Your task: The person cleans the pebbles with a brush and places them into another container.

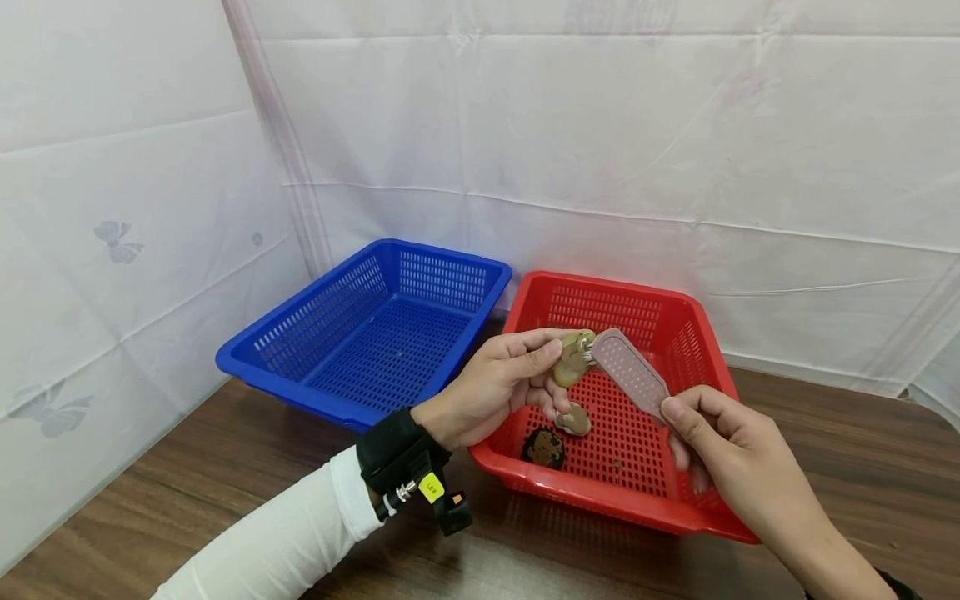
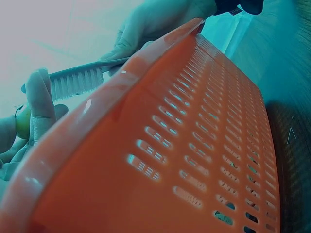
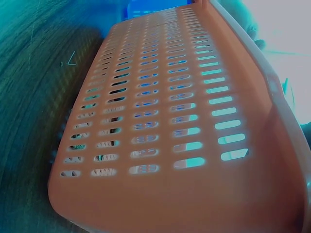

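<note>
Over the red basket (image 1: 705,521), my left hand (image 1: 502,379) grips a yellowish-brown, mud-smeared stone (image 1: 572,362) between thumb and fingers. My right hand (image 1: 738,454) pinches the handle of a mauve scrubbing brush (image 1: 630,372). The bristles, at the brush's far end, meet the stone's right side. In the left wrist view the white bristles (image 2: 77,83) point down beside the left fingers (image 2: 40,94). Below, inside the basket, lie a tan stone (image 1: 573,420) and a dark round stone with brown mud patches (image 1: 543,448). The right wrist view shows mostly the basket's slotted wall (image 3: 160,199).
A blue slotted basket (image 1: 420,325) stands left of the red one. Both are on a dark wooden table (image 1: 825,467). White patterned cloth (image 1: 600,125) hangs behind and at the left. A black wrist camera mount (image 1: 405,462) sits on the left wrist.
</note>
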`<state>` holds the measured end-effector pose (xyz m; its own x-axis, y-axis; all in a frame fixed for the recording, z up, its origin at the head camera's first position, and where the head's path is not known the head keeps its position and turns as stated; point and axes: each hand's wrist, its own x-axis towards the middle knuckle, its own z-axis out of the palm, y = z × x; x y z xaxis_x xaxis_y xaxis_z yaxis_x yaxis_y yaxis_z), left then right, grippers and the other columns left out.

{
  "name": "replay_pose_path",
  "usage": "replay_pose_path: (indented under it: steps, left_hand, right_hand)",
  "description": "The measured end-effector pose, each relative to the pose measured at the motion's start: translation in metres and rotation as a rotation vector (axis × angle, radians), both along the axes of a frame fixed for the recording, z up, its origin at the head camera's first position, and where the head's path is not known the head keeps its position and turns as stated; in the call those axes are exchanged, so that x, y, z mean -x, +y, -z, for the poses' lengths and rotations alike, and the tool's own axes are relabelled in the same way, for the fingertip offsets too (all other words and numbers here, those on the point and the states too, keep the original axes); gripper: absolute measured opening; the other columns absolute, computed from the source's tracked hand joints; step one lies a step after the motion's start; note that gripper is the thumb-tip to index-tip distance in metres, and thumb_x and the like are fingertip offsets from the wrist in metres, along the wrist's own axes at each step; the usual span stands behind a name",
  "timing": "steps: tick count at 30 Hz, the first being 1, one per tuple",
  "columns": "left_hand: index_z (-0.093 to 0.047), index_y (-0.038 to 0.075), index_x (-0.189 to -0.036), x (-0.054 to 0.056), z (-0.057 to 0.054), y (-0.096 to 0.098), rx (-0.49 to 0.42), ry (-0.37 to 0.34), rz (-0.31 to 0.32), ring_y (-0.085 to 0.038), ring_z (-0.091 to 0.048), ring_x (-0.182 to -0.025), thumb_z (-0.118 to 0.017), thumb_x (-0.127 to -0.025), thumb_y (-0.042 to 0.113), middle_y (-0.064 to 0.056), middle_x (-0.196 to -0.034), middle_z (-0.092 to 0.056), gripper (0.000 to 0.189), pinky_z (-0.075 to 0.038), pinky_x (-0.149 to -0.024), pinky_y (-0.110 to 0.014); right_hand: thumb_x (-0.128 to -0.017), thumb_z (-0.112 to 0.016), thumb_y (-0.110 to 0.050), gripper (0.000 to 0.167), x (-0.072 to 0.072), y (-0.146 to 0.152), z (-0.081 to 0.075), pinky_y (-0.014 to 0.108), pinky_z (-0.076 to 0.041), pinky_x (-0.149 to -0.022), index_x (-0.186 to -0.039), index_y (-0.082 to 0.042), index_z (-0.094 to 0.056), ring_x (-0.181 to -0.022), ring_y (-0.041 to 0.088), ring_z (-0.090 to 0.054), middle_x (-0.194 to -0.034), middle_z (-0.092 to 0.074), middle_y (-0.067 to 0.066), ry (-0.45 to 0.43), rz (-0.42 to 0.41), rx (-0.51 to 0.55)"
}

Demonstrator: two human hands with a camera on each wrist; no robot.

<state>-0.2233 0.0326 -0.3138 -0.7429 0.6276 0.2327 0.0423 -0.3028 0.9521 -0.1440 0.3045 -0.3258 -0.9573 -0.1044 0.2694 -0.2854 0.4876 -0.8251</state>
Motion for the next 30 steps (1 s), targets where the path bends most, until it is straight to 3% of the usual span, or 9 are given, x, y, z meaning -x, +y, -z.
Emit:
replay_pose_path:
  steps: [18, 23, 30]
  left_hand:
    - [-0.042, -0.009, -0.155, 0.0012, 0.0, -0.0001, -0.005, 0.006, 0.013, -0.009, -0.069, -0.074, -0.038, -0.116, 0.009, -0.005, -0.088, -0.069, 0.043, -0.059, -0.069, -0.022]
    - [-0.041, -0.007, -0.157, 0.0005, -0.0004, 0.0001, -0.012, -0.003, 0.007, -0.009, -0.071, -0.076, -0.038, -0.116, 0.009, -0.006, -0.097, -0.068, 0.045, -0.06, -0.071, -0.023]
    - [-0.039, -0.007, -0.158, 0.0003, -0.0004, -0.0003, -0.037, -0.012, 0.012, -0.011, -0.074, -0.081, -0.037, -0.116, 0.009, -0.008, -0.103, -0.069, 0.045, -0.061, -0.076, -0.025]
  right_hand:
    - [-0.11, -0.061, -0.029, 0.027, 0.0004, -0.0001, -0.0005, 0.033, -0.048, -0.048, -0.093, -0.008, -0.063, -0.054, 0.025, -0.053, -0.07, -0.058, 0.008, 0.004, 0.026, 0.035]
    - [-0.111, -0.061, -0.028, 0.027, -0.0009, 0.0005, -0.0002, 0.034, -0.048, -0.047, -0.093, -0.008, -0.062, -0.054, 0.025, -0.053, -0.071, -0.058, 0.008, -0.001, 0.016, 0.068]
    - [-0.112, -0.058, -0.022, 0.017, -0.0006, 0.0004, 0.0016, 0.034, -0.052, -0.047, -0.101, -0.01, -0.065, -0.054, 0.025, -0.055, -0.071, -0.058, 0.008, 0.006, -0.092, 0.042]
